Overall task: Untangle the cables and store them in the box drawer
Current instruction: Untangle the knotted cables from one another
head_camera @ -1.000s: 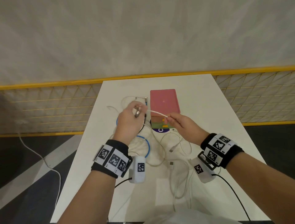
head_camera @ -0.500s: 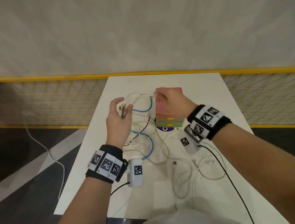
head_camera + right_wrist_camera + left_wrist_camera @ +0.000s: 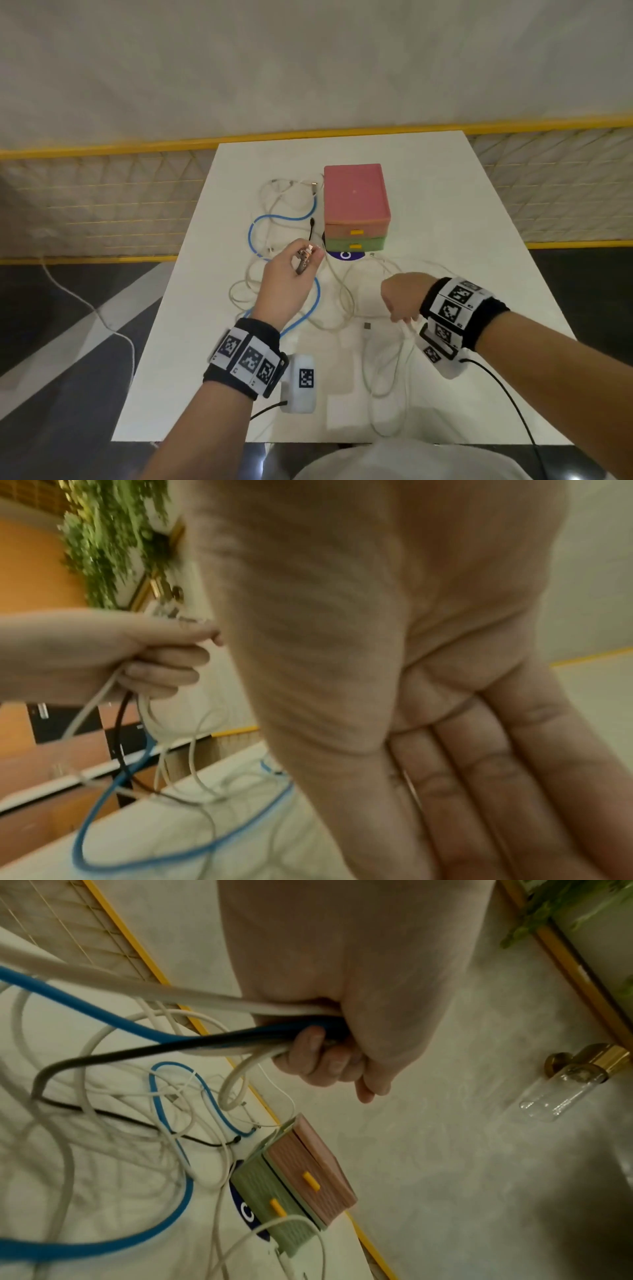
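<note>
A two-drawer box [image 3: 356, 202], pink drawer over green, both with yellow handles and pushed in, stands mid-table; the left wrist view shows it [image 3: 301, 1172] too. Tangled white cables [image 3: 342, 301], a blue cable [image 3: 274, 217] and a black cable [image 3: 311, 228] lie left of and in front of it. My left hand [image 3: 308, 257] is raised and grips a bundle of cable ends, plugs sticking up; white, blue and black cables [image 3: 205, 1031] run from the fist. My right hand [image 3: 404, 317] points down at the near right, fingers [image 3: 479, 777] straight, tips touching a white cable [image 3: 409, 334].
The white table [image 3: 445, 205] ends just before my body and drops off on both sides. A yellow-railed mesh fence [image 3: 102, 205] runs behind it. A blue round sticker [image 3: 346, 256] lies under the box front. A loose USB plug [image 3: 367, 325] sits near my right hand.
My right hand pulled back from beside the box's far left to the near right and dropped to the table. My left hand kept its bundle and shifted right, toward the box front.
</note>
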Demonstrator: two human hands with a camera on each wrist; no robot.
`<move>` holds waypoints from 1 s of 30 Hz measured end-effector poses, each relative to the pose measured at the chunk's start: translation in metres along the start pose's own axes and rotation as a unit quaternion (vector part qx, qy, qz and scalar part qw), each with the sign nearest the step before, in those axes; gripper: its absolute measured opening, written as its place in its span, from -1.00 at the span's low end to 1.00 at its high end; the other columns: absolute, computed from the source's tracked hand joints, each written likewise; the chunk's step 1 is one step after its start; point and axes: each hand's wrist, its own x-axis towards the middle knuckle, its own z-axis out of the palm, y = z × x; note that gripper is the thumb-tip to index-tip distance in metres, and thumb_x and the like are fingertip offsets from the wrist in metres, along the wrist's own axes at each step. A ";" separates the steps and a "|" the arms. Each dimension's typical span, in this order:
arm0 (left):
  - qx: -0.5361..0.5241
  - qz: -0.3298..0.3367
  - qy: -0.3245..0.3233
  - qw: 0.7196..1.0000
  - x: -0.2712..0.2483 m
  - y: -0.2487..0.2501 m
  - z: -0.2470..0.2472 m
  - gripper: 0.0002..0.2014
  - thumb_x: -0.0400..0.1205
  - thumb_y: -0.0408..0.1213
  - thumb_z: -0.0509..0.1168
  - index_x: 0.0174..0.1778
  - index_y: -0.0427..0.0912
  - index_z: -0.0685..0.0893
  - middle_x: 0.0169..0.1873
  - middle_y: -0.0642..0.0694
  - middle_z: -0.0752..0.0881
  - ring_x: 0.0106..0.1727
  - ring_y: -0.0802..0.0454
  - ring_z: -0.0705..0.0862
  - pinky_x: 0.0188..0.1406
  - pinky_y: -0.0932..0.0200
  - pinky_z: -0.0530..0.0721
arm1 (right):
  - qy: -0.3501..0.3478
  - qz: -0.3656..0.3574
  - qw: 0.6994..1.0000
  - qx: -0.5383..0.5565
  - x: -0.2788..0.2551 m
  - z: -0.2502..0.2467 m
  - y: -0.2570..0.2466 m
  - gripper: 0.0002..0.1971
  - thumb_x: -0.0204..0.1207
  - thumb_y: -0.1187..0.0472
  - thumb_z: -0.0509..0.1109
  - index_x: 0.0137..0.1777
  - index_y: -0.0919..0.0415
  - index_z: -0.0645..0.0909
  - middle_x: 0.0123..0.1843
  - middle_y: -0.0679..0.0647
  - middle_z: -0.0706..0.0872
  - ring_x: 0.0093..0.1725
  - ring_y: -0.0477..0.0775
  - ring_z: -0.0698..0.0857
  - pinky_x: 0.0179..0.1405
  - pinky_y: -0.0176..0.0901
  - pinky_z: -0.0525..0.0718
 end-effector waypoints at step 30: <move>-0.088 -0.038 -0.026 0.995 -0.006 0.027 0.042 -0.88 0.66 -0.03 0.32 0.05 0.08 0.69 -0.41 0.16 0.60 -0.50 0.30 0.50 -0.38 0.26 0.47 | 0.422 -0.192 0.752 0.469 -0.033 0.011 -0.017 -0.79 0.69 0.26 0.13 0.29 0.07 0.34 -0.29 0.20 0.67 -0.45 0.10 0.70 -0.34 -0.14 0.70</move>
